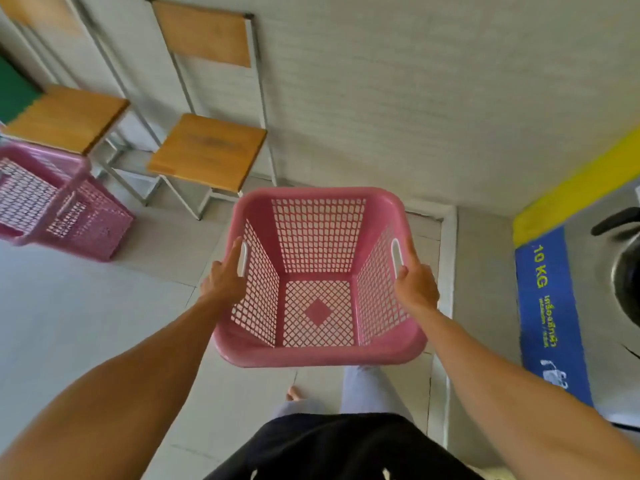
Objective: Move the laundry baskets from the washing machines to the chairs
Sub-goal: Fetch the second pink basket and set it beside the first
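Pink basket [317, 278] carried mid-air, left hand [223, 280] and right hand [415, 284] fingers clamped on handles; next, set it on chair [207, 150] at 11 o'clock.

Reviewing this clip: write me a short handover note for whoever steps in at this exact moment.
Left hand and right hand each grip a side handle of the empty pink basket, carried in the air.
A second pink basket stands by the left chair, apparently on the floor, not on a seat.
The nearer chair is free; washing machine at right.
Left: seat the carried basket on the nearer chair.
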